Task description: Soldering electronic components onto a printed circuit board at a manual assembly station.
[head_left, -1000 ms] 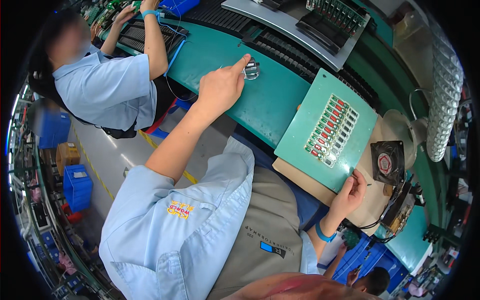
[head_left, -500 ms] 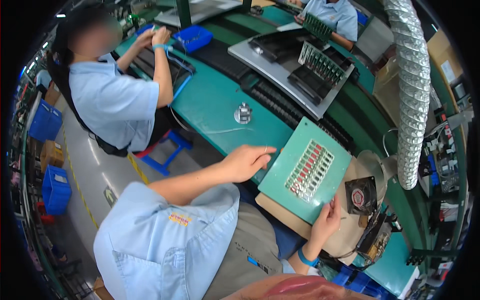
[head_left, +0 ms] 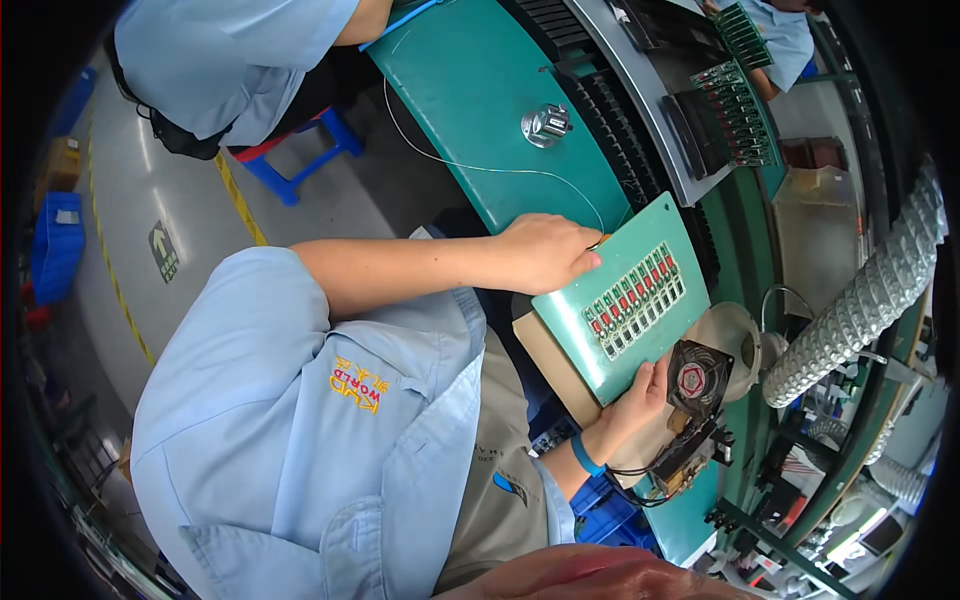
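Observation:
A flat green plate (head_left: 566, 312) is tilted up in front of me, with rows of small circuit boards (head_left: 635, 303) carrying red and white parts in its middle. My left hand (head_left: 548, 254) is closed at the plate's upper left edge, thumb on its face and the other fingers curled partly out of sight. At the lower edge, my right hand (head_left: 636, 398) grips the plate, thumb towards the front and some fingers hidden beneath. Under the plate shows a brown board (head_left: 552, 360).
A small fan (head_left: 700, 378) and a soldering-like device with cables stand right of the plate. A metal fixture (head_left: 546, 125) sits on the green bench (head_left: 455, 90). Beyond, a grey tray (head_left: 705, 180) carries upright circuit boards. A silver duct (head_left: 850, 300) hangs at right. A co-worker sits at upper left.
My left hand has gone from pointing beside the plate to closing on its upper left edge. My right hand keeps its hold. The whole view has turned and shifted.

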`<state>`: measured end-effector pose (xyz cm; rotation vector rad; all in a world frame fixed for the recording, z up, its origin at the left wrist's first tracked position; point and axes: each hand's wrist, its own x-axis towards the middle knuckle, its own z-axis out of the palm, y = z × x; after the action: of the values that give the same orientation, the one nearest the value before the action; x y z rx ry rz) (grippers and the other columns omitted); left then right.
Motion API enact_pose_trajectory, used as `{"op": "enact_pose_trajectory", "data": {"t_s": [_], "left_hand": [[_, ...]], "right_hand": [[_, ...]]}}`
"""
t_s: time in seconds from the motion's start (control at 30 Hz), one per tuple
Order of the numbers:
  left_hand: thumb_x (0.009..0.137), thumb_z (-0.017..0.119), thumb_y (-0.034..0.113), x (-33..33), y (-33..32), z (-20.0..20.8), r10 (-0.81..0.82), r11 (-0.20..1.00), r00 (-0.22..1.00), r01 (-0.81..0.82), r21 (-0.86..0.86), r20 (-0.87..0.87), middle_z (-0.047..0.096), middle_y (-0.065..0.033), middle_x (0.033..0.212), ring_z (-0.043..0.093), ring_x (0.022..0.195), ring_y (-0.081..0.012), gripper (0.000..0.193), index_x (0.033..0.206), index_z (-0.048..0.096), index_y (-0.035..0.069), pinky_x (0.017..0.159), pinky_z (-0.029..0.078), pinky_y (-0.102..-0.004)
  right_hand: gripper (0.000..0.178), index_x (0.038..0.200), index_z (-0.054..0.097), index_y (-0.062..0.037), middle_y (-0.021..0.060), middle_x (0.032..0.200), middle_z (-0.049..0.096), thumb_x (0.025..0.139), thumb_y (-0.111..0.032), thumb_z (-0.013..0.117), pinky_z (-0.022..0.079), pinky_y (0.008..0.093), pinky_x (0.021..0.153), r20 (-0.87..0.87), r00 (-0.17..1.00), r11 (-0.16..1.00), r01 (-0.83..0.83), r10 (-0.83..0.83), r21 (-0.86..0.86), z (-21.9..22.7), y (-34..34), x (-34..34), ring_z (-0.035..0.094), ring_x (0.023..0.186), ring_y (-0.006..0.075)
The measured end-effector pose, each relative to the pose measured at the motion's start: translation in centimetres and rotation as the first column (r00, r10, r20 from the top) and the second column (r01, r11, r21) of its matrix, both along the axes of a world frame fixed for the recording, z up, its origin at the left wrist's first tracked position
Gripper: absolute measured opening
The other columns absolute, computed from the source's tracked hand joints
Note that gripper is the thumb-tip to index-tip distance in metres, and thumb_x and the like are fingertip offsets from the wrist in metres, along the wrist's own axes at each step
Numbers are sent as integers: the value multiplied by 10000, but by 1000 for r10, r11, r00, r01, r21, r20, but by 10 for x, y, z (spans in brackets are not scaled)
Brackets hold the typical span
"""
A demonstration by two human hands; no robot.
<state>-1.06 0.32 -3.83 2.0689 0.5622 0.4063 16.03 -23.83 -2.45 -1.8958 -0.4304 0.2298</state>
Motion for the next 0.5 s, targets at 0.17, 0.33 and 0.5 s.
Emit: {"op": "enact_pose_trajectory", "data": {"t_s": [0.17,0.33,0.5], "left_hand": [[972,642,210,-7,-4,25,34,961,953,52,-273,302,705,-108,918,626,673,-272,335,1253,670,30,622,494,-363],[904,727,150,-9,-7,45,30,919,844,187,-346,535,631,-55,818,514,583,-176,329,1211,710,34,540,421,-281],[858,766,110,-11,-13,69,-75,994,710,113,-8,700,570,-13,757,431,547,-129,272,1123,761,49,494,348,-241]], "right_hand": [[400,1364,572,120,178,1170,721,1000,-45,586,537,228,819,-31,1000,973,15,-8,229,-2,-7,-7,673,964,166],[394,1363,580,100,168,1189,716,994,-34,611,548,258,841,-19,1000,828,28,-21,560,4,0,-20,673,985,178],[419,1394,561,73,162,1226,703,994,-31,631,549,291,880,240,970,930,-51,-41,365,45,7,-22,675,1006,196]]}}
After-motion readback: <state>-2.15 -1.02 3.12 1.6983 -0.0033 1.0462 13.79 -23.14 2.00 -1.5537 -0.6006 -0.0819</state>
